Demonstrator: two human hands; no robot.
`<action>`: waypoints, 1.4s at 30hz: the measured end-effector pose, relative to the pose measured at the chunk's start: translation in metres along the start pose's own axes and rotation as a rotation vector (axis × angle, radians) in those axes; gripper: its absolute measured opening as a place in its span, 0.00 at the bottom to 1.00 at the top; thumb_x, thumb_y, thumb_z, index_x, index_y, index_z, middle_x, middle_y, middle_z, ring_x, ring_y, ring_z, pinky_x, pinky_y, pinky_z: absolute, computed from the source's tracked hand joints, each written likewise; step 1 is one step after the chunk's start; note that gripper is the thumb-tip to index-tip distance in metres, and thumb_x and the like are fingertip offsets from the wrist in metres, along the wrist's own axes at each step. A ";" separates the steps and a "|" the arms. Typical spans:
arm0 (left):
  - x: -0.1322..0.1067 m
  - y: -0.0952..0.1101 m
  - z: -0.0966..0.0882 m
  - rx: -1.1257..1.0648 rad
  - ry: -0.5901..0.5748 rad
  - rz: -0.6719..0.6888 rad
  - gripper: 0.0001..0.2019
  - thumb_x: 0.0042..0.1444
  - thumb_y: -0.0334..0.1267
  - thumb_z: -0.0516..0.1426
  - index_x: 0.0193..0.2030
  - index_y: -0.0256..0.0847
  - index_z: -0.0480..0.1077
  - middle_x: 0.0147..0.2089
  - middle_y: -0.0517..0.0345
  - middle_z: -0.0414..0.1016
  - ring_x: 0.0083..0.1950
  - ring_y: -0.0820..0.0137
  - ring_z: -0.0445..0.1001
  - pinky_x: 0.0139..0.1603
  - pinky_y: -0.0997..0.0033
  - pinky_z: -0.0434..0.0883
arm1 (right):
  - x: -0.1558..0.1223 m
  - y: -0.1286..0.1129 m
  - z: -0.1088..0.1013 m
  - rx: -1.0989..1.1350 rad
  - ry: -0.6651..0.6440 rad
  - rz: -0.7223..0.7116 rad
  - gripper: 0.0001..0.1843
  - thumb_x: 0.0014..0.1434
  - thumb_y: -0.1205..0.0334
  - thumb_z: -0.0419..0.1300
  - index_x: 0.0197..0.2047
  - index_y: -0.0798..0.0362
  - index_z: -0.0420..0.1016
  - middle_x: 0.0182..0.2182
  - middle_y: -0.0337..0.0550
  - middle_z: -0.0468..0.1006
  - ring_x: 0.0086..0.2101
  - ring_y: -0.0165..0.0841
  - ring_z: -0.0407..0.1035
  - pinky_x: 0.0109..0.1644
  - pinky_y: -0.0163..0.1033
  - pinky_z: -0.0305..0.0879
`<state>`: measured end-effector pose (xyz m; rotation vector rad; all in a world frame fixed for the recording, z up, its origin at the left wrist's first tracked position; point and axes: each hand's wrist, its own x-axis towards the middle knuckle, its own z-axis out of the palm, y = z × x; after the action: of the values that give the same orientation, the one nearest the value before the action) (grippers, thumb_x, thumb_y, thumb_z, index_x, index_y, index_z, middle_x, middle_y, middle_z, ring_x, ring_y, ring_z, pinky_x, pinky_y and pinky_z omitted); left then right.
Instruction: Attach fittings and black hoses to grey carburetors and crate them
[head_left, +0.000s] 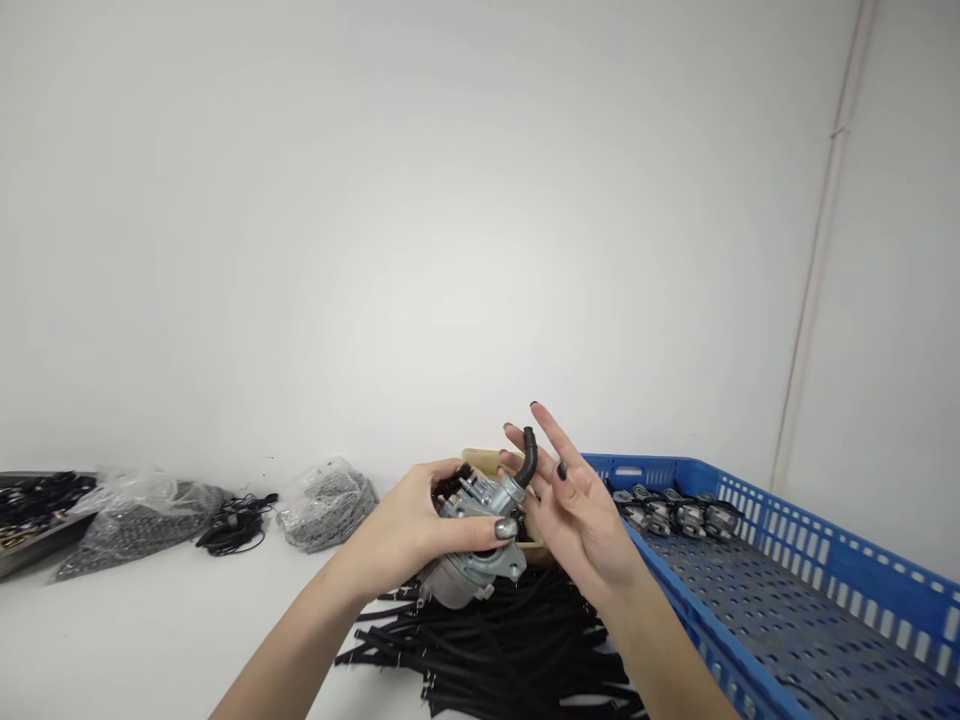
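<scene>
Nearest you, at 6 o'clock: pile of black hose lengths (510,640) lying on the white bench (150,640), right under both hands.

Your left hand (420,530) is wrapped around a metal carburetor (472,545), thumb across its front, fingers (506,528) closed on the body. Carburetor sits dead centre, held clear above the hose pile.

Your right hand (577,510) is at 3 o'clock of the carburetor, touching it. Fingers spread wide, palm facing left; a short black hose piece (527,458) sticks up from the top of the carburetor, between thumb and forefinger. Can't tell whether you're pinching it or just steadying it.

At 3 to 4 o'clock: blue perforated crate (825,560), its near wall just beside your right forearm. A row of small metal parts (675,512) lines its far end.

Behind the hands: a tan container (484,460), mostly hidden.

Far at 9 to 10 o'clock: clear bags of small grey parts (326,505), a loose black cable bundle (236,525), a dark tray (30,520) at the edge.
</scene>
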<state>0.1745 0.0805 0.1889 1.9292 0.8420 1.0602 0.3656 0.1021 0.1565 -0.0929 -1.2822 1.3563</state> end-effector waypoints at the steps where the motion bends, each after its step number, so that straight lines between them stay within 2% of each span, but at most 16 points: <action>1: 0.001 -0.002 0.000 -0.007 -0.009 -0.009 0.23 0.45 0.47 0.66 0.46 0.37 0.76 0.41 0.49 0.80 0.48 0.53 0.75 0.47 0.61 0.70 | 0.001 -0.001 -0.002 0.002 0.007 -0.008 0.28 0.54 0.59 0.72 0.57 0.39 0.75 0.52 0.40 0.80 0.47 0.31 0.76 0.51 0.33 0.72; 3: 0.002 -0.006 0.001 -0.016 -0.007 -0.040 0.26 0.43 0.50 0.67 0.46 0.36 0.77 0.41 0.48 0.81 0.48 0.52 0.76 0.47 0.60 0.71 | 0.003 -0.002 -0.005 -0.013 0.034 -0.043 0.24 0.49 0.61 0.75 0.51 0.43 0.79 0.42 0.39 0.82 0.41 0.30 0.77 0.48 0.32 0.73; 5: 0.001 -0.005 0.003 -0.024 -0.007 -0.051 0.27 0.42 0.51 0.67 0.47 0.36 0.77 0.41 0.49 0.81 0.46 0.52 0.76 0.45 0.61 0.71 | 0.003 -0.003 -0.005 -0.033 0.093 -0.087 0.20 0.45 0.62 0.77 0.42 0.46 0.81 0.34 0.36 0.81 0.37 0.29 0.77 0.46 0.32 0.74; 9: -0.003 0.006 0.006 0.016 0.041 -0.030 0.24 0.43 0.45 0.67 0.48 0.39 0.75 0.40 0.54 0.80 0.43 0.58 0.76 0.44 0.65 0.70 | -0.004 -0.004 0.001 -0.229 0.313 -0.218 0.16 0.44 0.63 0.77 0.31 0.49 0.75 0.29 0.34 0.77 0.31 0.26 0.74 0.38 0.29 0.72; 11: -0.004 0.012 0.006 0.068 0.095 -0.059 0.23 0.42 0.42 0.68 0.47 0.39 0.75 0.39 0.56 0.80 0.41 0.60 0.75 0.42 0.66 0.69 | -0.009 -0.004 0.004 -0.407 0.425 -0.352 0.15 0.45 0.63 0.77 0.30 0.50 0.73 0.27 0.33 0.75 0.30 0.24 0.72 0.35 0.26 0.70; 13: -0.004 0.014 0.007 0.083 0.101 -0.078 0.22 0.42 0.41 0.68 0.45 0.39 0.74 0.37 0.58 0.79 0.40 0.61 0.75 0.41 0.67 0.69 | -0.013 -0.004 0.006 -0.526 0.465 -0.439 0.13 0.48 0.63 0.75 0.31 0.49 0.74 0.27 0.33 0.74 0.32 0.25 0.72 0.37 0.26 0.70; 15: -0.003 0.014 0.007 0.043 0.052 -0.051 0.18 0.44 0.42 0.67 0.42 0.39 0.74 0.35 0.58 0.77 0.40 0.61 0.74 0.41 0.67 0.68 | -0.014 -0.006 0.006 -0.522 0.375 -0.415 0.10 0.51 0.60 0.74 0.34 0.48 0.77 0.32 0.37 0.77 0.36 0.28 0.75 0.41 0.29 0.72; 18: -0.001 0.010 0.006 -0.058 -0.036 0.011 0.15 0.46 0.44 0.66 0.39 0.39 0.74 0.35 0.58 0.76 0.42 0.61 0.74 0.43 0.67 0.68 | -0.012 -0.011 0.004 -0.417 0.137 -0.290 0.09 0.55 0.56 0.70 0.40 0.46 0.81 0.44 0.44 0.81 0.44 0.36 0.78 0.48 0.38 0.76; 20: 0.000 0.008 0.005 -0.091 -0.060 0.018 0.17 0.46 0.46 0.66 0.40 0.38 0.75 0.36 0.57 0.77 0.44 0.60 0.74 0.45 0.67 0.68 | -0.010 -0.012 0.002 -0.399 0.063 -0.269 0.09 0.57 0.57 0.69 0.42 0.44 0.83 0.45 0.45 0.83 0.44 0.37 0.79 0.49 0.41 0.76; 23: -0.001 0.005 0.006 -0.026 -0.027 -0.022 0.21 0.45 0.47 0.67 0.43 0.37 0.75 0.39 0.53 0.79 0.47 0.56 0.75 0.48 0.64 0.68 | -0.009 -0.011 0.000 -0.484 0.113 -0.341 0.07 0.57 0.60 0.70 0.41 0.44 0.84 0.35 0.43 0.85 0.38 0.36 0.80 0.45 0.40 0.78; 26: -0.001 0.004 0.007 0.048 0.030 -0.057 0.24 0.43 0.47 0.67 0.45 0.36 0.75 0.42 0.50 0.80 0.49 0.52 0.74 0.49 0.61 0.68 | -0.008 -0.009 -0.001 -0.576 0.204 -0.380 0.05 0.55 0.61 0.71 0.37 0.45 0.85 0.33 0.42 0.85 0.35 0.36 0.80 0.42 0.39 0.78; 32: -0.001 0.009 0.006 -0.007 -0.036 0.011 0.16 0.46 0.44 0.66 0.40 0.39 0.75 0.38 0.56 0.79 0.46 0.57 0.74 0.50 0.64 0.67 | -0.005 -0.010 -0.004 -0.586 0.131 -0.289 0.08 0.53 0.59 0.72 0.38 0.46 0.85 0.35 0.45 0.85 0.37 0.38 0.79 0.44 0.43 0.78; 37: -0.002 0.009 0.005 0.029 -0.005 -0.011 0.19 0.46 0.45 0.66 0.44 0.39 0.76 0.39 0.54 0.79 0.47 0.56 0.74 0.50 0.63 0.67 | -0.005 -0.009 -0.001 -0.583 0.156 -0.278 0.07 0.54 0.60 0.71 0.38 0.46 0.85 0.35 0.44 0.84 0.39 0.37 0.78 0.44 0.41 0.76; 42: -0.001 0.005 0.005 0.064 0.006 -0.020 0.22 0.45 0.46 0.66 0.45 0.37 0.76 0.41 0.51 0.81 0.48 0.54 0.75 0.49 0.62 0.69 | -0.004 -0.010 -0.002 -0.591 0.160 -0.259 0.07 0.52 0.60 0.73 0.36 0.47 0.84 0.35 0.43 0.85 0.40 0.38 0.78 0.48 0.44 0.76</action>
<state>0.1792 0.0754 0.1908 1.9672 0.9073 1.0393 0.3747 0.0973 0.1598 -0.4188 -1.4645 0.7059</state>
